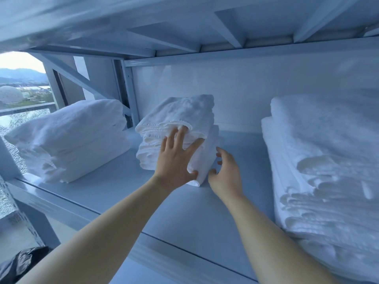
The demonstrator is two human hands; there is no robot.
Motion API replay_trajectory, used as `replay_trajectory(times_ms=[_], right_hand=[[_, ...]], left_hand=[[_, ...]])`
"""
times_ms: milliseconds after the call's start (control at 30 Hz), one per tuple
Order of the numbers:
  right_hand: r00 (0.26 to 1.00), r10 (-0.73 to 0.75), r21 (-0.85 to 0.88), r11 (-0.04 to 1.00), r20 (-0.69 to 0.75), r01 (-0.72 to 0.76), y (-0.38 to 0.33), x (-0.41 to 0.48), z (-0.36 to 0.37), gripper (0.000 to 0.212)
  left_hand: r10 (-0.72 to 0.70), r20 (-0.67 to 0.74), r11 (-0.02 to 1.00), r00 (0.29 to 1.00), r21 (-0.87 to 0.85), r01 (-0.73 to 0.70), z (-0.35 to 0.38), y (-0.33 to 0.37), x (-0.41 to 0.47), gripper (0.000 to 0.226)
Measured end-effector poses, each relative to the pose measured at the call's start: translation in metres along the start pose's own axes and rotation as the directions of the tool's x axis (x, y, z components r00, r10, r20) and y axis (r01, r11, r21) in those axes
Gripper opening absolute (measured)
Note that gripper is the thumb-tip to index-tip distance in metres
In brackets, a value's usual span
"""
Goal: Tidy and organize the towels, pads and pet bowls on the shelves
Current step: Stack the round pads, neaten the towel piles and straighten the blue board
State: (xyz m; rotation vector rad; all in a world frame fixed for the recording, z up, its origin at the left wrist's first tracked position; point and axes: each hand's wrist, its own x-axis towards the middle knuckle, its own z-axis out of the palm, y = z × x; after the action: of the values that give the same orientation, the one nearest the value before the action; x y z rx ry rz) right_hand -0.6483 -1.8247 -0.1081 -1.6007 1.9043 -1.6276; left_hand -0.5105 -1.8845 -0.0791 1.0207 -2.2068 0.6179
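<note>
I am looking up into a pale metal shelf (194,214) with three piles of folded white towels on it. The middle pile (184,115) stands towards the back, its top towel tilted and overhanging the front. My left hand (174,160) lies flat against the front of that pile. Its fingers (181,136) are straight and spread, with the tips under the overhanging fold, and the thumb presses the rolled lower right corner. It grasps nothing.

My right hand (227,173) is just beside the pile's right flank, fingers loosely bent and released, thumb near the same lower corner. I cannot tell whether it touches the cloth.

The left pile (71,138) sits at the shelf's left end, near the middle one but apart from it. The right pile (328,165) is taller and longer, reaching the front edge, well apart from my hands.

Behind the left pile is a window (20,89). Something black (20,265) shows at the lower left.
</note>
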Motion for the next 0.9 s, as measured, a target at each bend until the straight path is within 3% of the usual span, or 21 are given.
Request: replay_trajectory(times_ms=[167,600,733,900], right_hand=[[0.998,-0.019,0.038,0.999,0.062,0.016,0.0,-0.003,0.002,0.057],[0.994,-0.018,0.007,1.0,0.103,0.017,0.004,-0.003,0.001,0.058],[0.993,-0.023,0.008,1.0,0.12,0.022,0.004,-0.003,0.002,0.057],[0.991,-0.037,-0.016,0.999,0.125,0.04,0.005,-0.003,0.004,0.057]], left_hand=[[-0.029,0.085,0.999,0.996,0.043,0.026,-0.001,0.008,0.003,0.086],[0.01,-0.047,0.996,0.999,-0.09,-0.014,-0.019,0.0,-0.02,0.058],[0.056,0.019,0.994,0.998,-0.097,-0.054,-0.024,-0.007,-0.024,0.065],[0.122,0.168,0.992,0.978,-0.011,-0.122,-0.025,-0.021,-0.031,0.099]])
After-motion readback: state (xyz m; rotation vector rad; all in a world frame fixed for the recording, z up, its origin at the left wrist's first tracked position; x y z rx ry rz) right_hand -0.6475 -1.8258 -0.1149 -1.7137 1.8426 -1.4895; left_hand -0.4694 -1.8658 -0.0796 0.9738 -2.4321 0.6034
